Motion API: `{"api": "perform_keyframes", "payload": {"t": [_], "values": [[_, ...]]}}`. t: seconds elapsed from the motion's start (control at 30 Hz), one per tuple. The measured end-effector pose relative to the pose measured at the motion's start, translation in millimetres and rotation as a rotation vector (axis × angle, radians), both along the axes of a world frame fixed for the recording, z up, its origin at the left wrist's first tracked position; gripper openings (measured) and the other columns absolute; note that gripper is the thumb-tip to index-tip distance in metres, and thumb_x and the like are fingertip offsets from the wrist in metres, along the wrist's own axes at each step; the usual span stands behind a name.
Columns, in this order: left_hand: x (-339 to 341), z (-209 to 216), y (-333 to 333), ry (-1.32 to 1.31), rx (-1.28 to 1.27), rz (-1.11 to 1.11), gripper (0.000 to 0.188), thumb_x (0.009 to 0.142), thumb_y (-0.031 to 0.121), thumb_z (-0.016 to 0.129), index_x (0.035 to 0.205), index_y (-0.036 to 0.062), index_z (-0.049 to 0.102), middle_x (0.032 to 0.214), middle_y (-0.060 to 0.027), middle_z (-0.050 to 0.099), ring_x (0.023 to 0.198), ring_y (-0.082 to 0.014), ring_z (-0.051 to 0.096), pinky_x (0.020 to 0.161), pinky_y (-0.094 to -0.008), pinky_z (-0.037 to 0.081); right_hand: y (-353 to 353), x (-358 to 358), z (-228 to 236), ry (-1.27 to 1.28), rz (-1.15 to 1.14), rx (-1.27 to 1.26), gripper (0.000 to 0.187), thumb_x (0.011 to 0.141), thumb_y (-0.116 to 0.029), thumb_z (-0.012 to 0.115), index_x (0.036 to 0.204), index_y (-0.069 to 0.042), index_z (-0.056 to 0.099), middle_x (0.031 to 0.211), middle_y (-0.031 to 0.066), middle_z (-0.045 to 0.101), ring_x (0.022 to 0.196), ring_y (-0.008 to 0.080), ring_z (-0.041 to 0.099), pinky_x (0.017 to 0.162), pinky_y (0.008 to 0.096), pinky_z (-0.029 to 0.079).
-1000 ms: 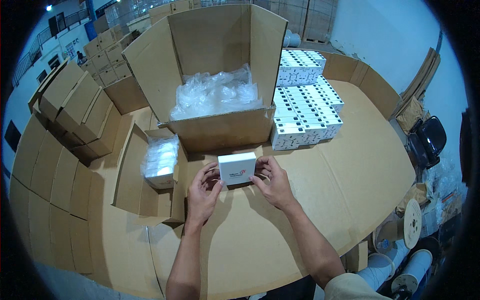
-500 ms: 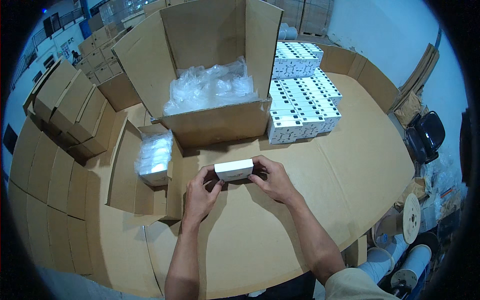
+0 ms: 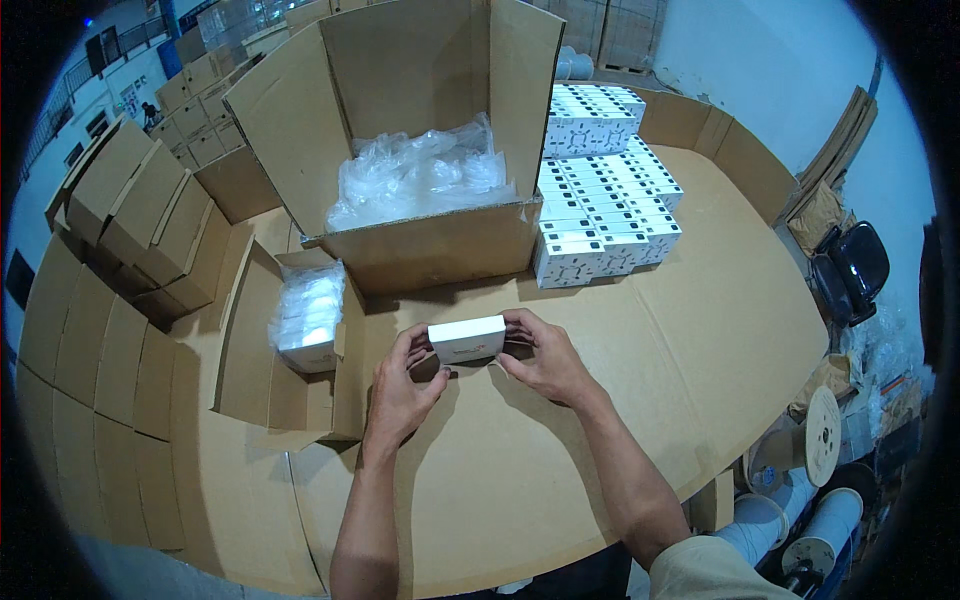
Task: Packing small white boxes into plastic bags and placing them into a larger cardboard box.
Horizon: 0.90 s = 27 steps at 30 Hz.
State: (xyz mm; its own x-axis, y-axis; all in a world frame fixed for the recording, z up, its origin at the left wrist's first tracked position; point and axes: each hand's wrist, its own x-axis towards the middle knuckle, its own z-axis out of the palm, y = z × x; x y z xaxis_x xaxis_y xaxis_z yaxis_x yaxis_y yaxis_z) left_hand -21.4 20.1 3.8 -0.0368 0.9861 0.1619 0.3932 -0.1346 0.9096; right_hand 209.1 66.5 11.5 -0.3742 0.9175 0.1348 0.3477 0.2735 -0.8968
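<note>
A small white box (image 3: 467,341) is held level between my two hands, just above the cardboard-covered table (image 3: 500,480). My left hand (image 3: 407,385) grips its left end, fingers behind and thumb toward the front. At the right end, my right hand (image 3: 545,358) holds it the same way. Left of my left hand stands an open carton (image 3: 345,395) with a row of plastic-wrapped white boxes (image 3: 308,315) inside. Beyond my hands is a large open carton (image 3: 430,250) holding clear plastic bags (image 3: 420,175).
Stacked white printed boxes (image 3: 605,215) stand beside the large carton at the back right. Folded brown cartons (image 3: 140,215) are piled at the left. A cardboard rim (image 3: 720,140) borders the table's far right. Spools (image 3: 822,435) and a black chair (image 3: 850,270) lie beyond the right edge.
The thumbs have eased slightly away from the box's front face, and more of that face shows. The box stays in nearly the same place.
</note>
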Motion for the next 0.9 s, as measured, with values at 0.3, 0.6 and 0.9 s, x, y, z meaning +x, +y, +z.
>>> {"api": "perform_keyframes", "payload": {"t": [0.3, 0.6, 0.9], "values": [[2, 8, 1, 0.001, -0.053, -0.003, 0.05, 0.086, 0.0, 0.074, 0.133, -0.0014, 0.055, 0.124, -0.02, 0.067, 0.12, -0.0311, 0.066, 0.107, -0.0408, 0.051, 2, 0, 6, 0.008, 0.012, -0.046, 0.045, 0.087, 0.001, 0.072, 0.129, 0.0, 0.055, 0.121, 0.0196, 0.069, 0.116, 0.0292, 0.068, 0.103, 0.0399, 0.055], [1, 28, -17, 0.149, 0.15, 0.174, 0.041, 0.08, -0.013, 0.055, 0.119, -0.001, 0.058, 0.113, -0.0171, 0.065, 0.107, -0.0316, 0.066, 0.097, -0.0422, 0.055, -6, 6, -7, -0.053, -0.03, 0.122, 0.046, 0.082, -0.002, 0.066, 0.127, 0.0, 0.056, 0.128, 0.0195, 0.063, 0.12, 0.0358, 0.062, 0.105, 0.0426, 0.051], [14, 123, 84, 0.102, 0.439, 0.282, 0.016, 0.087, -0.003, 0.056, 0.101, -0.0026, 0.063, 0.094, -0.0161, 0.068, 0.089, -0.0269, 0.069, 0.082, -0.0383, 0.054, -13, 0, -19, -0.205, -0.127, 0.408, 0.03, 0.082, 0.001, 0.062, 0.112, 0.002, 0.063, 0.126, 0.018, 0.064, 0.119, 0.0361, 0.062, 0.104, 0.0423, 0.05]]}}
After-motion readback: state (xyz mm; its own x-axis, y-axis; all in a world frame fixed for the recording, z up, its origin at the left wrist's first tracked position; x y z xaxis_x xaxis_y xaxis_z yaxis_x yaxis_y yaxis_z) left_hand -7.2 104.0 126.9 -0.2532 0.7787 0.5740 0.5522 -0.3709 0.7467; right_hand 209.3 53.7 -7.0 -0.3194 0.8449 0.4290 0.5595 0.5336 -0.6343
